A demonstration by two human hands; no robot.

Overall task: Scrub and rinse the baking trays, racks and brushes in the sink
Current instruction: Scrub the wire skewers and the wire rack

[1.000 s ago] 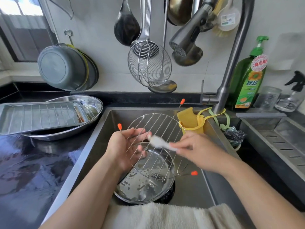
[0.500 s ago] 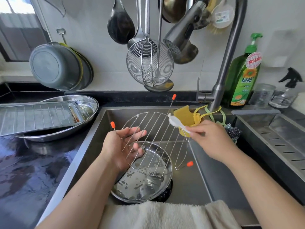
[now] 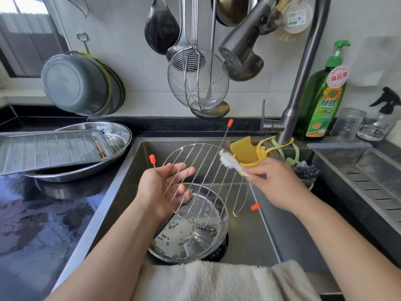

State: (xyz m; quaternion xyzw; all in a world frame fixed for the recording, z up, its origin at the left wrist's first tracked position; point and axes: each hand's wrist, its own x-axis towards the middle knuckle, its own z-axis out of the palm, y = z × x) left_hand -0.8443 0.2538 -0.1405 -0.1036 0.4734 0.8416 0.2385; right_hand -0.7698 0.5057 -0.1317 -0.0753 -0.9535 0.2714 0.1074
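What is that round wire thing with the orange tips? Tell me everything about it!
It is a round wire rack of shiny silver metal: a ring crossed by thin straight bars, with thin wire legs ending in orange caps. It is tilted over the sink, above a soapy round metal pan. The left hand holds its left side, fingers straight behind the bars. The right hand pinches a small white brush whose foamy head is at the rack's upper right rim.

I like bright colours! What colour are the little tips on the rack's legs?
Orange tips on the rack, clearest in the head view.
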